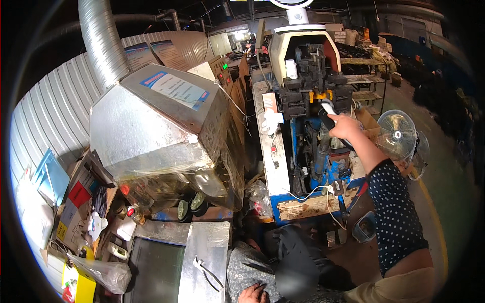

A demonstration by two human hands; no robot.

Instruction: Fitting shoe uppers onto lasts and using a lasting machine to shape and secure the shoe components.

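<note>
My right arm, in a dark sleeve with white dots, reaches to the front of a black clamping machine. My right hand is closed on a dark, shoe-like piece with a pale end. That piece sits just below the machine's yellow part, and the fingers hide some of it. My left hand lies on my lap over grey patterned cloth, partly cut off by the lower edge. Its fingers look loosely spread, holding nothing. Pincers lie on a metal plate left of my lap.
A metal hood with a wide duct stands at left, two dark rounded pieces below its front. A floor fan is right of my arm. A blue-handled tool hangs at the machine's front, above foot pedals.
</note>
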